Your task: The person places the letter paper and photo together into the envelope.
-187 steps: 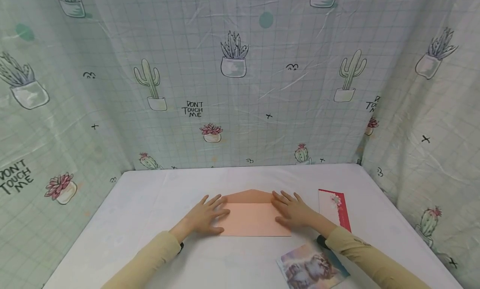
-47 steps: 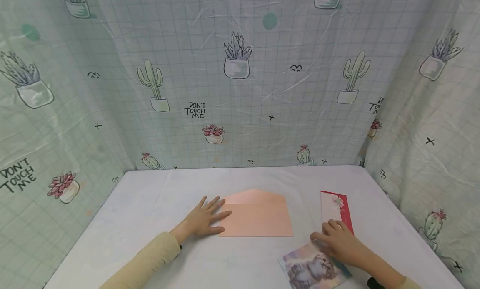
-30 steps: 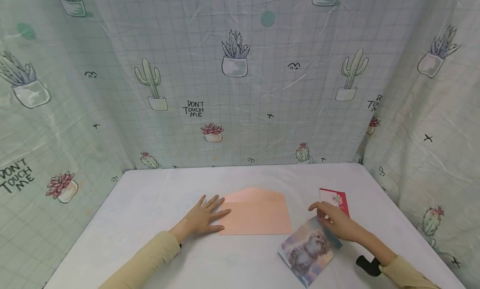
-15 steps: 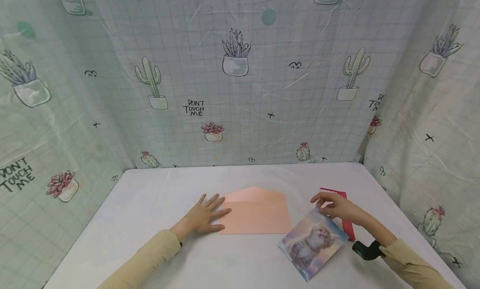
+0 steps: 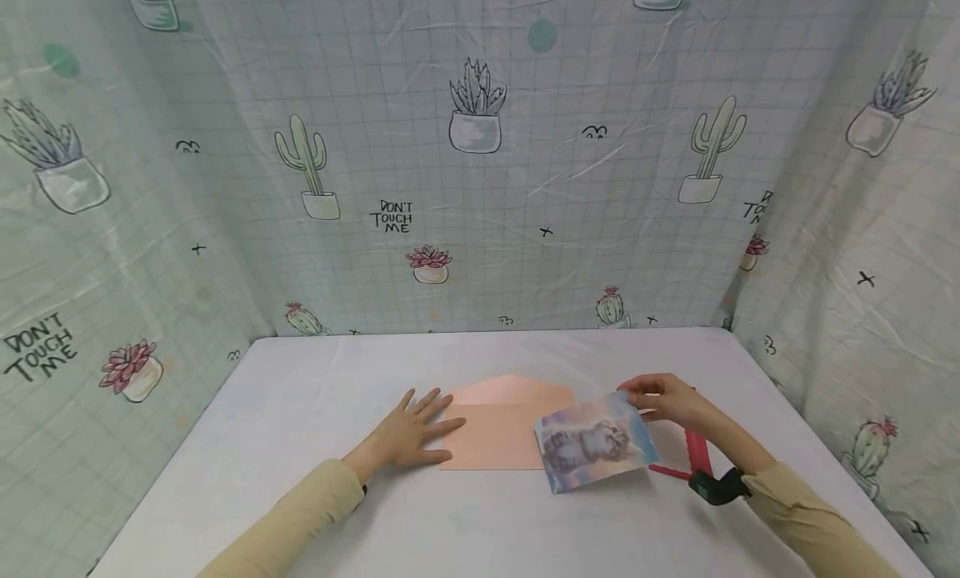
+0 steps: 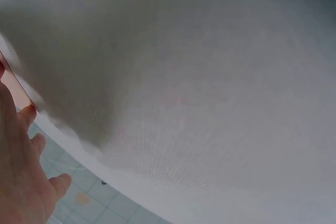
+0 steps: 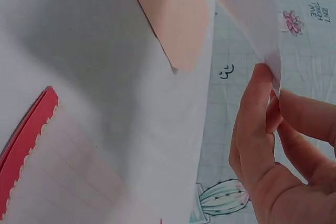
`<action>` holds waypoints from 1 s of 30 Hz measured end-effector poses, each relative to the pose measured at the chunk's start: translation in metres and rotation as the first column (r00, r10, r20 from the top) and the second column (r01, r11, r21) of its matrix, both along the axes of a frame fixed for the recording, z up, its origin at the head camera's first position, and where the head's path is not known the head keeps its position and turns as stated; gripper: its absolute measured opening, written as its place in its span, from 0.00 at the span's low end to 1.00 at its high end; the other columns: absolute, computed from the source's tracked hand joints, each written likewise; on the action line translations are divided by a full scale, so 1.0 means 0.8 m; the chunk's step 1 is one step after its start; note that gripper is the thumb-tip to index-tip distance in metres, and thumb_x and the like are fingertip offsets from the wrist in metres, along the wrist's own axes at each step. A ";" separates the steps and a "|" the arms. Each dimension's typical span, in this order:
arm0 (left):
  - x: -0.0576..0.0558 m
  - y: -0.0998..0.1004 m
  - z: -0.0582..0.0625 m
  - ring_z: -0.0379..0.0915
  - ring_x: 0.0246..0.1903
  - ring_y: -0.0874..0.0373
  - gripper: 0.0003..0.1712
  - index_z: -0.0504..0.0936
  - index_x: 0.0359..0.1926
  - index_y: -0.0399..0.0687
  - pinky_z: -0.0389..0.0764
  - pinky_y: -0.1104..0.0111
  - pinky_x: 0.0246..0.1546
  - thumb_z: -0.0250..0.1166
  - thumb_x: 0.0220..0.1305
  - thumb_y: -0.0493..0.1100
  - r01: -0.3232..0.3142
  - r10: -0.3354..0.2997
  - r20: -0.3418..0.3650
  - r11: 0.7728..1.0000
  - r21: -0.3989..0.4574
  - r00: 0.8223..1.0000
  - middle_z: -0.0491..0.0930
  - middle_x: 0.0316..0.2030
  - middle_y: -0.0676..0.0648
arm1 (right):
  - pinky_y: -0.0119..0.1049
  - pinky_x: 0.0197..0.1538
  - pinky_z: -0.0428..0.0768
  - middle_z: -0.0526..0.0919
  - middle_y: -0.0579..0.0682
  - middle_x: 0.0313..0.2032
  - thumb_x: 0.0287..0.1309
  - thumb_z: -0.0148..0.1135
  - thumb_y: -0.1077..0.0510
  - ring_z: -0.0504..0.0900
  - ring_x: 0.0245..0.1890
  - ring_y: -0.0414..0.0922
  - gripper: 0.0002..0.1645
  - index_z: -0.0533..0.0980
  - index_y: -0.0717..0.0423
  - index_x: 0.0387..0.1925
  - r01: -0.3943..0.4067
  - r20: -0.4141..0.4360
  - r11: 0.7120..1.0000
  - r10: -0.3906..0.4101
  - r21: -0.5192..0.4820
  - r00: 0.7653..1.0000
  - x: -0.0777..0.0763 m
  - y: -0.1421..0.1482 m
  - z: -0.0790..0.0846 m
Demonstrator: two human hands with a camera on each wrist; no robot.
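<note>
A peach envelope (image 5: 487,440) lies flat in the middle of the white table, its pointed flap unfolded away from me. My left hand (image 5: 411,432) rests on its left edge with the fingers spread; the left wrist view catches this hand (image 6: 21,161) only at its border. With thumb and fingers my right hand (image 5: 671,400) pinches the top right corner of a card with a kitten picture (image 5: 588,444). The card is tilted and overlaps the envelope's right end in the head view. In the right wrist view the card's pale back (image 7: 252,3) rises from the fingertips (image 7: 262,77).
A red-edged white card (image 5: 697,453) lies on the right of the table, partly under my right forearm; ruled lines show on this card (image 7: 73,166) in the right wrist view. A cactus-print curtain (image 5: 480,228) surrounds the table (image 5: 315,378).
My right hand has left the envelope, gripped the kitten card at the front right, lifted it and swung it left toward the envelope. My left hand has stayed on the envelope's edge.
</note>
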State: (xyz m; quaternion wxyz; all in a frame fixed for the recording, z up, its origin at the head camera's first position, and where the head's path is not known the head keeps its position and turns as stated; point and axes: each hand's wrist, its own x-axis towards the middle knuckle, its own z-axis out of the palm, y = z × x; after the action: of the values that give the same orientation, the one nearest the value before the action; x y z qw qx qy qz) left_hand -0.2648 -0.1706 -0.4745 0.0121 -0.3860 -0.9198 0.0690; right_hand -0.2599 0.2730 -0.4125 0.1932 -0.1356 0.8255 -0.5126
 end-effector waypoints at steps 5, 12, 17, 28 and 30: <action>0.000 0.001 0.000 0.45 0.68 0.46 0.34 0.57 0.65 0.67 0.51 0.44 0.62 0.43 0.59 0.69 -0.004 0.004 -0.008 1.000 -0.006 1.000 0.53 0.67 0.46 | 0.40 0.44 0.80 0.77 0.55 0.43 0.57 0.55 0.48 0.77 0.39 0.38 0.29 0.67 0.69 0.50 0.008 -0.026 0.996 -0.010 -0.086 1.000 -0.013 0.001 -0.009; 0.001 0.001 0.000 0.45 0.68 0.46 0.34 0.57 0.65 0.67 0.50 0.44 0.62 0.43 0.59 0.69 -0.013 0.013 -0.002 1.000 -0.001 1.000 0.52 0.68 0.46 | 0.37 0.46 0.79 0.73 0.61 0.47 0.60 0.53 0.50 0.77 0.40 0.38 0.31 0.61 0.72 0.54 0.185 0.017 0.980 -0.184 -0.074 0.983 -0.036 -0.006 -0.018; 0.002 0.002 0.001 0.45 0.67 0.45 0.34 0.58 0.65 0.66 0.51 0.43 0.62 0.43 0.59 0.68 -0.016 0.016 0.001 1.000 -0.004 1.000 0.53 0.68 0.46 | 0.35 0.45 0.79 0.73 0.58 0.47 0.64 0.47 0.55 0.77 0.39 0.36 0.28 0.58 0.73 0.57 0.238 0.054 0.967 -0.234 -0.087 0.971 -0.046 -0.009 -0.014; 0.001 0.002 0.000 0.46 0.67 0.45 0.34 0.58 0.65 0.66 0.52 0.44 0.61 0.43 0.59 0.69 -0.015 0.015 -0.011 1.000 -0.006 1.000 0.54 0.67 0.46 | 0.37 0.41 0.81 0.77 0.44 0.35 0.60 0.53 0.55 0.78 0.33 0.35 0.22 0.66 0.66 0.50 0.345 -0.063 0.927 -0.357 -0.149 0.932 -0.067 -0.005 -0.019; 0.000 0.002 -0.001 0.46 0.67 0.45 0.34 0.58 0.65 0.67 0.51 0.44 0.62 0.43 0.59 0.69 -0.017 0.017 -0.010 1.000 -0.008 1.000 0.53 0.67 0.46 | 0.39 0.44 0.80 0.76 0.43 0.34 0.60 0.52 0.55 0.78 0.32 0.33 0.23 0.65 0.68 0.51 0.399 -0.098 0.911 -0.409 -0.104 0.907 -0.069 -0.009 -0.016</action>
State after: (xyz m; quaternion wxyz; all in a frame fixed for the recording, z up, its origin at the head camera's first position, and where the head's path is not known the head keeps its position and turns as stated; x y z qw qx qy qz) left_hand -0.2646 -0.1689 -0.4750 0.0143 -0.3779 -0.9227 0.0747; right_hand -0.3149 0.2658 -0.4256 0.0283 0.0003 0.8239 -0.5660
